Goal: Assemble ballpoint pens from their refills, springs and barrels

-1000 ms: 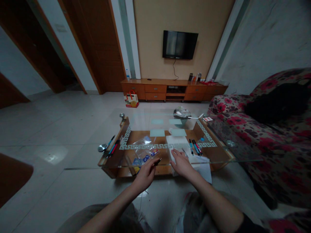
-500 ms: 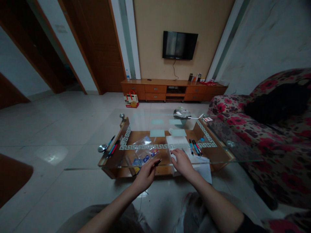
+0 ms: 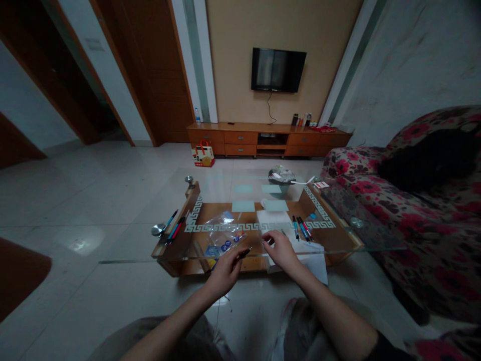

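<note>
My left hand (image 3: 224, 271) is closed around a dark pen (image 3: 244, 252) at the near edge of the glass coffee table (image 3: 165, 240). Its tip points right and away. My right hand (image 3: 280, 252) rests on a sheet of white paper (image 3: 311, 260) with its fingers curled together at the paper's left side. A clear plastic bag (image 3: 223, 231) with blue stickers lies just beyond my left hand. Several pens (image 3: 301, 227) lie to the right of the paper.
More pens (image 3: 173, 226) lie at the table's left edge. A bowl (image 3: 281, 176) stands at the far end. A flowered sofa (image 3: 406, 200) runs along the right. A wooden TV cabinet (image 3: 268, 139) and a wall television (image 3: 277, 69) stand beyond the tiled floor.
My right hand's fingers have gone from lying flat on the paper to curling together at its left side. My left hand has kept the pen and hardly moved.
</note>
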